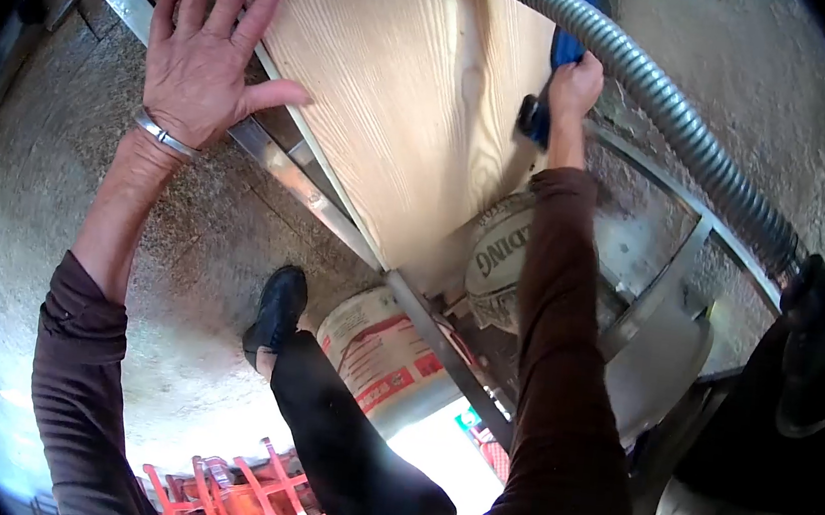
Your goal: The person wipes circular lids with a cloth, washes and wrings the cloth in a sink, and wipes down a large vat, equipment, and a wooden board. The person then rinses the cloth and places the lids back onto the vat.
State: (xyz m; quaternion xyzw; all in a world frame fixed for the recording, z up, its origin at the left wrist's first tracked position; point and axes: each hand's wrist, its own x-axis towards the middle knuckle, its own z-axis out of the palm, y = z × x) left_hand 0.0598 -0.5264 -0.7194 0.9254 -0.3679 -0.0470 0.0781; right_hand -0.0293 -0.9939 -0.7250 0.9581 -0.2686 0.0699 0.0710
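Observation:
A pale wooden board with wavy grain fills the upper middle of the view, narrowing toward me. My left hand is at its left edge, palm down with the fingers spread and nothing held; whether it presses on the wood I cannot tell. A metal bracelet circles that wrist. At the board's right edge, my right hand is closed around a blue tool with a black knob. The upper part of this tool passes behind a ribbed grey hose, so its exact kind is unclear.
Metal frame bars run under and beside the board. Below it stand a white bucket with red print and a lettered, rounded container. Red stools are at the bottom. A black shoe rests on the concrete floor.

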